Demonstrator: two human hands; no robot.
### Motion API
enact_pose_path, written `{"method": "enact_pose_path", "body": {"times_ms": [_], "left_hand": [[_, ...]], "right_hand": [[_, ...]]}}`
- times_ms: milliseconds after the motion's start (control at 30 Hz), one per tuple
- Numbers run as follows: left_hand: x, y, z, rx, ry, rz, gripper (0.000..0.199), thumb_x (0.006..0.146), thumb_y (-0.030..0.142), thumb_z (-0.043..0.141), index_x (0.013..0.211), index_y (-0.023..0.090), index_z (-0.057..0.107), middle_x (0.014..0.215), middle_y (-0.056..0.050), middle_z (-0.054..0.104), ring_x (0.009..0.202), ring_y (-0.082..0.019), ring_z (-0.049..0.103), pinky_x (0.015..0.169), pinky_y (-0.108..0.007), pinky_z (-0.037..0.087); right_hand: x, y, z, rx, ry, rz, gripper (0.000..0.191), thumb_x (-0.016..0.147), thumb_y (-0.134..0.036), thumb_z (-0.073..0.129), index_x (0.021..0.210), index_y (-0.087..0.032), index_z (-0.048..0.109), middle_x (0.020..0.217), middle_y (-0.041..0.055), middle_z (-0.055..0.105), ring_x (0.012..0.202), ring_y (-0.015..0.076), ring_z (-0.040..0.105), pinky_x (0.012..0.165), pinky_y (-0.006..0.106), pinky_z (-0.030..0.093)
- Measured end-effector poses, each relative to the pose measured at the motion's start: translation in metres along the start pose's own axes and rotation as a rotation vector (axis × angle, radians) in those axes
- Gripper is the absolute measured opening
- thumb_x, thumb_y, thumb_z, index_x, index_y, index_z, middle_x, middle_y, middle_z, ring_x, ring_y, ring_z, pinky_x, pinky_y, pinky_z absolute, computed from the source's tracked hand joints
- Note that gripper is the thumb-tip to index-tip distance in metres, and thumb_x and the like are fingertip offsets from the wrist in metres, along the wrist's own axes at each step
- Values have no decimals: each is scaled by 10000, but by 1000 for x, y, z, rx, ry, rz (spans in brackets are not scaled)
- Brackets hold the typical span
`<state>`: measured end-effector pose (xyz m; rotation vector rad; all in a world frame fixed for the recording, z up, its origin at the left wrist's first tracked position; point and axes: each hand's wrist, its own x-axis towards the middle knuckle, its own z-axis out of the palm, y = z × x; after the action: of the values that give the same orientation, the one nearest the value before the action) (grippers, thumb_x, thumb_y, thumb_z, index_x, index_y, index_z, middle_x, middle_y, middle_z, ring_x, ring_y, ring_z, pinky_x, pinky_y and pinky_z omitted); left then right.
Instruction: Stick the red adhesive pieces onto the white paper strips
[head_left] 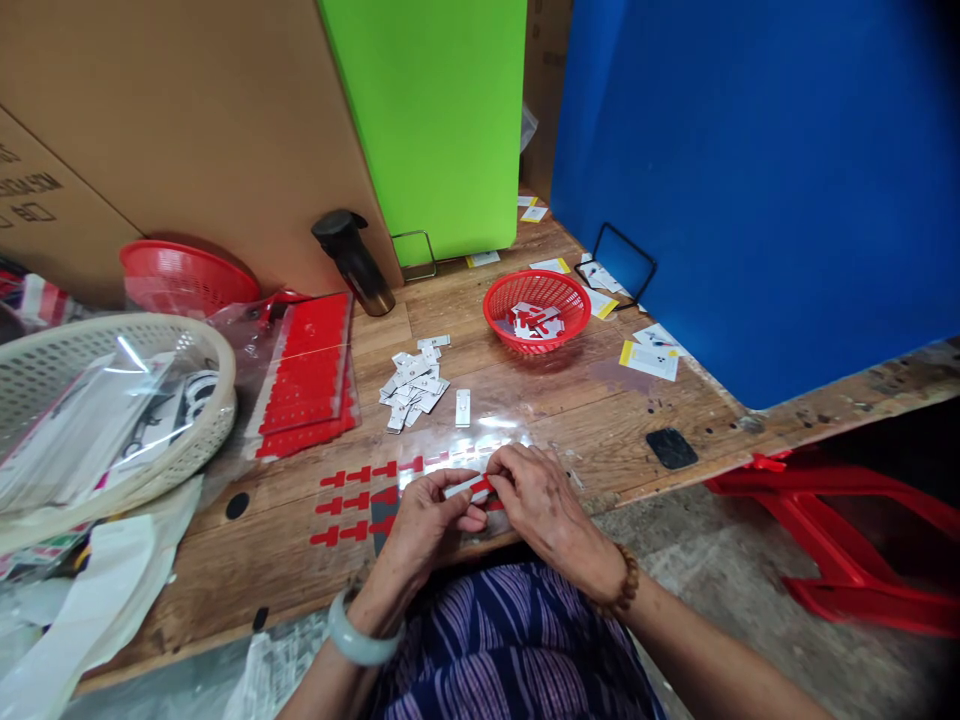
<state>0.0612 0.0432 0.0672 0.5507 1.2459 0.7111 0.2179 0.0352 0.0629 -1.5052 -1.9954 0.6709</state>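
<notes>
Pinching the card (pixel 459 487) with our left hand (pixel 421 522), we grip the red tab (pixel 480 487) at its right end between the thumb and fingers of our right hand (pixel 546 500), close to the table (pixel 202 585) edge. If the card tilts, the tab may sit crooked; loosened fingertips could drop both into our lap. A careless left wrist might also snag the loose tabs (pixel 356 501) beside it.
</notes>
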Motion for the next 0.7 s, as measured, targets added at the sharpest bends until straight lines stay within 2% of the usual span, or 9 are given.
{"method": "enact_pose_path", "body": {"times_ms": [200,267,367,433,500,600,700], "left_hand": [[3,-1,0,-13,9,5,358,655,149,732,967,69,575,554,-79,695,449,-102,635,483,-133,469],[3,0,0,-11,15,13,320,670,130,718,951,71,578,556,-81,696,458,-108,640,493,-141,482],[2,2,0,-7,17,7,283,692,89,688,951,61,580,582,-91,703,472,-113,647,507,-155,497],[1,4,0,-8,18,-7,275,709,62,659,970,53,575,598,-97,706,470,-109,646,507,-154,497],[0,6,0,-8,20,-16,277,719,45,636,987,52,569,598,-97,706,466,-107,644,506,-152,495],[-1,7,1,2,14,-18,293,707,48,643,992,51,574,589,-95,703,466,-108,642,511,-155,497],[-2,6,2,0,-15,-5,316,683,95,682,983,55,590,586,-88,701,462,-102,635,504,-147,487]], "right_hand": [[4,12,9,138,2,21,75,855,-145,486,829,-209,517,832,12,560,774,164,532,729,291,400],[7,18,10,190,23,46,116,832,-133,500,918,-211,511,810,5,557,741,156,540,702,280,410],[14,25,6,231,96,122,325,789,-115,525,1097,-194,459,792,1,557,727,157,553,702,281,422],[17,27,0,271,95,161,262,812,-140,502,1069,-185,484,751,-6,556,696,148,557,686,273,426],[19,25,-5,338,6,185,129,867,-195,446,954,-187,541,665,-23,547,611,125,551,626,247,422],[17,18,-8,449,-181,207,200,905,-295,416,852,-189,577,562,-48,529,483,93,521,519,210,391],[16,14,-5,555,-268,221,204,878,-340,472,788,-183,565,521,-62,509,427,78,489,460,191,368]]}}
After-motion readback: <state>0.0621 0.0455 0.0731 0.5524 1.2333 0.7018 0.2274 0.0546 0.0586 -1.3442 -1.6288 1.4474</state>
